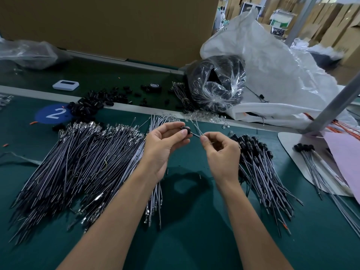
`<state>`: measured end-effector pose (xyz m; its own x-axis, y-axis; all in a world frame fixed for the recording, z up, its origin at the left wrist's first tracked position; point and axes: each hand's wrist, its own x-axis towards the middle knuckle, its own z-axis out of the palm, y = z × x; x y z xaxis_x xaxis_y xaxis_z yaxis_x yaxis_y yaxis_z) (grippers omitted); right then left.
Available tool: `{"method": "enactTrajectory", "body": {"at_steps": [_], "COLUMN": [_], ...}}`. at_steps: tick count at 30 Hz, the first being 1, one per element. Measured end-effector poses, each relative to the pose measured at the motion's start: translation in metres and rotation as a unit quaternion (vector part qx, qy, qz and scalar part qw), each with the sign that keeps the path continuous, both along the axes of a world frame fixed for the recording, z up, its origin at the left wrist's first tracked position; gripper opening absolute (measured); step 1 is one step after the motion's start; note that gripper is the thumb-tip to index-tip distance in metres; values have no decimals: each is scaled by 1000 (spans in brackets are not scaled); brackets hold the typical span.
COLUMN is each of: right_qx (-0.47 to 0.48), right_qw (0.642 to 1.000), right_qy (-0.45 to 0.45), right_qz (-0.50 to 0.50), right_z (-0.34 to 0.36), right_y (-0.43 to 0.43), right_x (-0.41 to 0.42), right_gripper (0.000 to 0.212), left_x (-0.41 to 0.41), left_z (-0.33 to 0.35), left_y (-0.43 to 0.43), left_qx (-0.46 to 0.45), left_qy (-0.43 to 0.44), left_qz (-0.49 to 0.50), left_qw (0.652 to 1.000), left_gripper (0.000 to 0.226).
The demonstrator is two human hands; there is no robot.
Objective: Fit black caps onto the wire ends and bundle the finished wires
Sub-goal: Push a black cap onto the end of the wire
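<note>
My left hand pinches a black cap while my right hand's fingers clamp a thin wire above the green counter.

The green worktop is strewn with black caps beside the blue disc and wires below it.

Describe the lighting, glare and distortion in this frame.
Head view: dim, even light; the left hand and right hand cast a soft shadow on the green table mat; glare streaks the clear plastic bag; wide-angle lens bows the grey rail.
</note>
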<state>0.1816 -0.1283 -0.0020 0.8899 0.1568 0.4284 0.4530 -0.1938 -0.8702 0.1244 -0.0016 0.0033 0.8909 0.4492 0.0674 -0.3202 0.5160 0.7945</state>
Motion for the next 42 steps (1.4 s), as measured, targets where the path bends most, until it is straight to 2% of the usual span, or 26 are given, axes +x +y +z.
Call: {"method": "enactTrajectory", "body": {"at_steps": [8,12,17,22,26,29,34,42], "right_qx": [4,-22,-3,37,72,50,-23,-25], "right_qw": [1000,1000,1000,999,996,998,1000,1000], "right_qy": [9,-13,-23,0,40,40,2,-6], "right_qz": [-6,5,12,25,47,30,11,5], "right_z": [1,0,0,0,3,3,3,3], "right_y": [-2,1,2,4,3,1,2,0], "right_x": [1,-3,-4,-6,-6,-5,-7,-6], "right_gripper": [15,15,14,17,18,17,21,15], "left_x": [-1,1,2,2,2,2,2,3], "left_z": [0,-1,-3,-3,-1,1,2,1], "left_y": [-2,-7,-8,-10,-5,1,1,2], "left_qx": [22,67,85,7,-76,-141,-143,-162], "left_qy": [9,16,21,5,11,14,12,-6], "left_qz": [6,0,6,-6,24,50,72,85], "left_qw": [1000,998,996,1000,997,989,987,983], "left_gripper": [21,21,21,17,12,13,14,12]}}
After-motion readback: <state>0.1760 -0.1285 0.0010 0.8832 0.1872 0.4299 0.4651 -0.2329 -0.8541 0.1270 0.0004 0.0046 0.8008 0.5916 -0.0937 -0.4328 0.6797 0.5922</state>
